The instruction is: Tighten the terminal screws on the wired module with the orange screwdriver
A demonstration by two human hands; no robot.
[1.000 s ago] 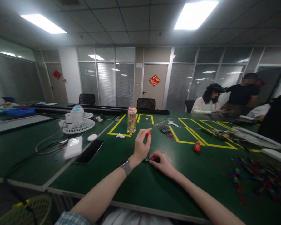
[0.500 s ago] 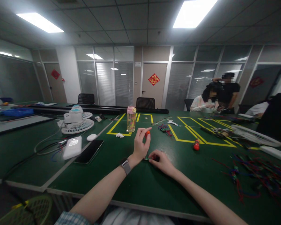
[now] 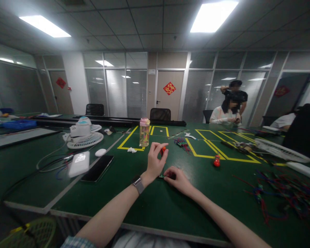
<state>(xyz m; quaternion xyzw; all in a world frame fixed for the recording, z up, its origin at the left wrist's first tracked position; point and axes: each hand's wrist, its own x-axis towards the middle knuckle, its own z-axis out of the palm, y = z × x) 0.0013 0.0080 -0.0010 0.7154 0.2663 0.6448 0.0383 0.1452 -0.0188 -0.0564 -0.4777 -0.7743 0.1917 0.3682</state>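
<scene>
My left hand (image 3: 155, 160), with a watch on its wrist, is raised over the green table (image 3: 144, 210), its fingers curled round a small orange-red tool (image 3: 163, 150) held upright. Below the tool, a small green circuit board (image 3: 161, 176) lies on the table. My right hand (image 3: 177, 179) rests just to the right, its thumb and forefinger closed on the board's right edge. A thin shaft seems to run from the tool down to the board, though it is hard to make out.
Ahead stands a pink-lidded bottle (image 3: 144, 132). To the left lie a phone (image 3: 98, 168), a white power bank (image 3: 79, 164) and a fan (image 3: 84, 132). Rightward are a red object (image 3: 216, 161) and tangled wires (image 3: 281, 193). A seated person (image 3: 226, 112) is across the table.
My left hand's fingers have shifted slightly around the orange-red tool. My right hand stays at the board. In the background, the standing person has moved left, behind the seated one.
</scene>
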